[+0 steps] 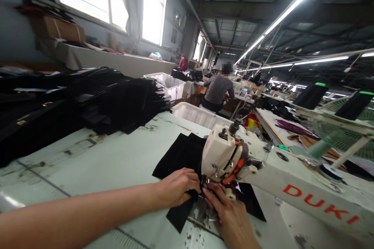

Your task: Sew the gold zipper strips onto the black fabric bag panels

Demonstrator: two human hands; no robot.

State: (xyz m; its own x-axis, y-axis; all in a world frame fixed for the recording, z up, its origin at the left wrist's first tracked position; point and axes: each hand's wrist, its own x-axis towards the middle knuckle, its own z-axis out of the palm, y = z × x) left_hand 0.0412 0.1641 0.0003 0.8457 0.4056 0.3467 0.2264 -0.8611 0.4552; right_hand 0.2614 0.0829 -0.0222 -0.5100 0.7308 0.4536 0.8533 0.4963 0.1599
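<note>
A black fabric piece (177, 155) lies under the head of a white sewing machine (220, 155), its ends showing on both sides of the needle area. My left hand (178, 186) is closed on the fabric just left of the presser foot, fingers curled and thumb side toward me. Close to the foot on the other side, my right hand (229, 212) lies low over the metal needle plate (201, 214). Its fingers are stretched forward and slightly apart, with the fingertips beside the foot. The needle and the fabric edge under it are mostly hidden.
A big stack of black fabric pieces (117, 97) covers the table's far left. White plastic bins (193, 113) stand behind the table (117, 163). Thread cones (311, 95) and a green fan (336, 124) are at right. Another person (219, 89) sits farther back.
</note>
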